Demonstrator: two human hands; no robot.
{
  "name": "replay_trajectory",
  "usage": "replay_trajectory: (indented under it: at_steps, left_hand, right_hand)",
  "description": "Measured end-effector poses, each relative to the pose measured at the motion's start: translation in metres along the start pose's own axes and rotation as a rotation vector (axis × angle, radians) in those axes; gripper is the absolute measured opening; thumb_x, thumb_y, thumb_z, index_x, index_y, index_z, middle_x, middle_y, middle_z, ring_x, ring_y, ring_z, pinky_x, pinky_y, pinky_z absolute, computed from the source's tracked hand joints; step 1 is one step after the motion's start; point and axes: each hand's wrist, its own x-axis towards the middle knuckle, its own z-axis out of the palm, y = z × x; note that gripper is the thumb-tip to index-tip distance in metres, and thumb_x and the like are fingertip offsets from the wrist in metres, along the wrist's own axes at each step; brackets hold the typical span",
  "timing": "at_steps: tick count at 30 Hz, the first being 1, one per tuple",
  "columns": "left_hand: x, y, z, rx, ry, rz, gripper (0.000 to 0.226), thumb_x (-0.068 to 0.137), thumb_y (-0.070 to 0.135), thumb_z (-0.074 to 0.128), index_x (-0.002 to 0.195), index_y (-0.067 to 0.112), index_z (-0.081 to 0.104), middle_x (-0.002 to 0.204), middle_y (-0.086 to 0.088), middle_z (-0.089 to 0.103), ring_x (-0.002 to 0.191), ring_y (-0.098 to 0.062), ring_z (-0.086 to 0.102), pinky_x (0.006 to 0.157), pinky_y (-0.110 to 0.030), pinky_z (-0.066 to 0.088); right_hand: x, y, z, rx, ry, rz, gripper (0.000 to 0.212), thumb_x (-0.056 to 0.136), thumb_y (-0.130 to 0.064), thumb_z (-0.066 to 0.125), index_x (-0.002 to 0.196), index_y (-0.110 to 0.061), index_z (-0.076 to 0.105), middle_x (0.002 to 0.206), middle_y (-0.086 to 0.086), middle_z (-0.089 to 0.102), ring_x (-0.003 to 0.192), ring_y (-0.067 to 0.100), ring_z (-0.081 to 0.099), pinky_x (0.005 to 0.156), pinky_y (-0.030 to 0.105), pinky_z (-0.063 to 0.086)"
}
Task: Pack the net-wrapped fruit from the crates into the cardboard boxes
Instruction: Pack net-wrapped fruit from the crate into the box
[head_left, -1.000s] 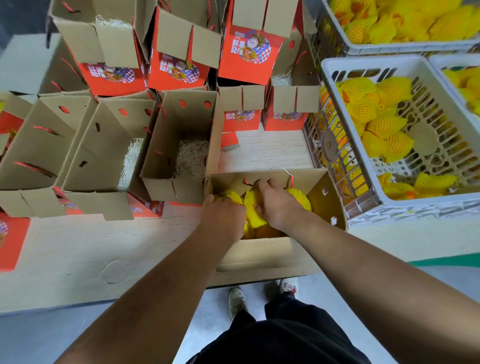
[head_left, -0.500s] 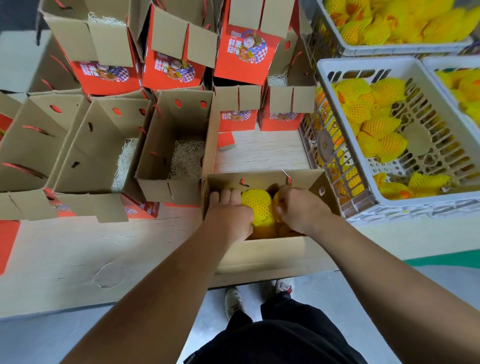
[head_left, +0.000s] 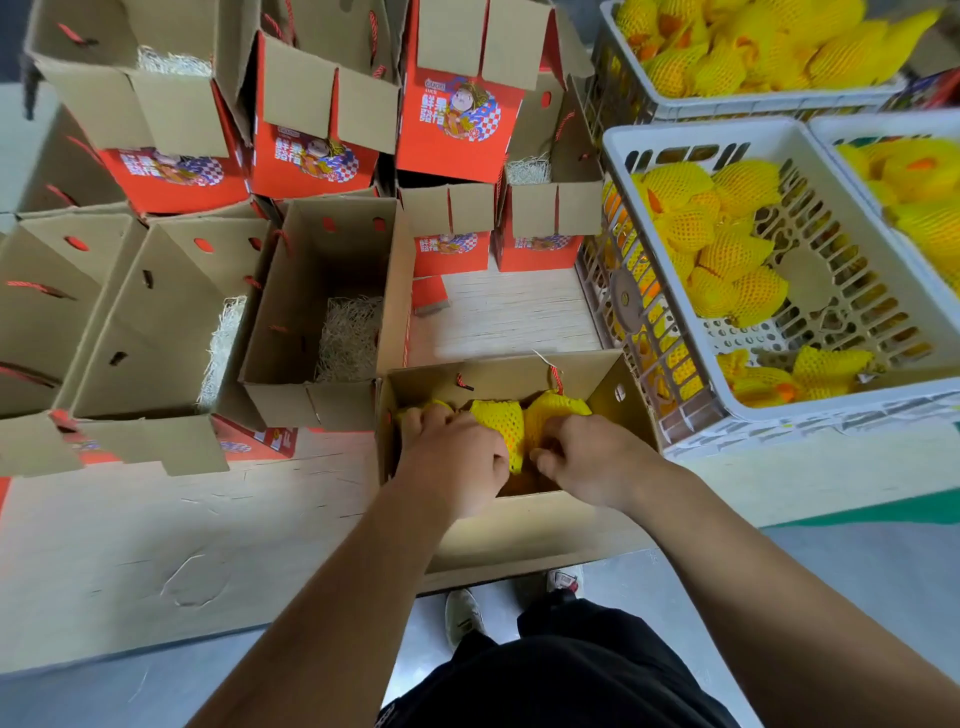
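Two hands, left (head_left: 453, 457), right (head_left: 587, 460), fingers curled gripping net-wrapped fruit (head_left: 506, 423) between them, inside cardboard box (head_left: 519, 525)

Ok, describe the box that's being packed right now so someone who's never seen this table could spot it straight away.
Find the white slatted crate at the right of the table. The open cardboard box stands against its left side, at the table's near edge. Unlike the neighbouring boxes, which show only shredded padding, it holds yellow net-wrapped fruit, with both hands inside.
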Motion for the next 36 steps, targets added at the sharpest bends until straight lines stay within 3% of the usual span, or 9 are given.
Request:
replay_trajectory:
  at_steps: [4,8,14,20,24,28,31,34,36]
  left_hand:
    - [0.000,0.013,0.000,-0.258,0.073,0.040,0.027,0.102,0.041,0.049,0.122,0.041,0.067,0.132,0.013,0.061,0.125,-0.022,0.054,0.108,-0.041,0.033]
    - [0.003,0.030,-0.001,-0.500,0.105,0.100,0.022,0.101,0.028,0.054,0.117,0.032,0.068,0.123,0.011,0.068,0.115,-0.016,0.062,0.100,-0.039,0.049]
    - [0.041,0.092,-0.025,-0.793,0.372,0.244,0.010,0.100,0.024,0.053,0.103,0.030,0.061,0.102,0.011,0.066,0.094,-0.009,0.063,0.084,-0.040,0.054]
    - [0.131,0.197,-0.048,-0.584,0.497,0.401,0.008,0.100,0.025,0.051,0.102,0.022,0.058,0.101,0.002,0.062,0.097,-0.024,0.059,0.083,-0.044,0.048]
    - [0.194,0.247,-0.044,-0.113,0.442,0.448,0.016,0.098,0.035,0.049,0.103,0.029,0.063,0.107,0.004,0.065,0.109,-0.023,0.060,0.093,-0.041,0.040]
    - [0.216,0.251,-0.034,-0.074,0.390,0.490,0.018,0.098,0.034,0.051,0.097,0.027,0.068,0.092,0.003,0.067,0.085,-0.023,0.065,0.075,-0.039,0.050]
    - [0.213,0.247,-0.032,-0.121,0.438,0.382,0.013,0.096,0.038,0.053,0.093,0.031,0.064,0.082,0.010,0.065,0.066,-0.013,0.060,0.056,-0.036,0.052]
    - [0.214,0.252,-0.034,-0.050,0.407,0.317,0.016,0.097,0.041,0.050,0.094,0.033,0.063,0.079,0.013,0.065,0.064,-0.010,0.058,0.055,-0.034,0.053]
    - [0.213,0.255,-0.036,-0.025,0.394,0.287,0.018,0.097,0.042,0.049,0.094,0.033,0.064,0.078,0.013,0.064,0.065,-0.010,0.058,0.055,-0.032,0.052]
  right_hand:
    - [-0.011,-0.002,0.002,0.032,0.033,-0.044,0.022,0.098,-0.039,0.054,0.111,-0.024,0.065,0.090,-0.002,0.064,0.089,0.025,0.062,0.069,0.030,0.043]
    - [-0.026,0.003,-0.009,0.081,0.120,-0.115,0.018,0.098,-0.031,0.055,0.111,-0.023,0.064,0.096,0.000,0.069,0.092,0.026,0.065,0.074,0.036,0.052]
    - [-0.045,0.046,-0.063,0.371,0.501,-0.159,0.013,0.097,-0.017,0.061,0.107,-0.018,0.069,0.093,-0.005,0.069,0.086,0.014,0.065,0.073,0.034,0.051]
    - [-0.028,0.146,-0.114,0.399,0.708,-0.074,0.012,0.096,-0.011,0.060,0.105,-0.016,0.067,0.092,-0.002,0.070,0.083,0.014,0.063,0.070,0.031,0.046]
    - [0.015,0.258,-0.144,0.165,0.408,0.054,0.021,0.096,-0.013,0.059,0.117,-0.013,0.063,0.109,0.011,0.065,0.100,0.029,0.062,0.080,0.039,0.048]
    - [0.057,0.342,-0.167,-0.347,-0.146,0.296,0.077,0.093,-0.004,0.064,0.159,-0.021,0.028,0.157,0.013,0.039,0.139,0.034,0.045,0.100,0.040,0.049]
    - [0.070,0.361,-0.151,-0.665,-0.291,0.332,0.074,0.097,-0.017,0.061,0.161,-0.018,0.022,0.163,0.016,0.022,0.152,0.038,0.019,0.116,0.048,0.034]
    - [0.081,0.359,-0.138,-0.793,-0.413,0.334,0.068,0.098,-0.041,0.057,0.159,-0.026,0.030,0.170,0.009,0.012,0.156,0.035,-0.002,0.123,0.052,0.006]
    - [0.081,0.354,-0.142,-0.836,-0.531,0.331,0.071,0.090,-0.052,0.067,0.152,-0.029,0.042,0.168,0.009,0.017,0.156,0.034,-0.003,0.123,0.049,0.004]
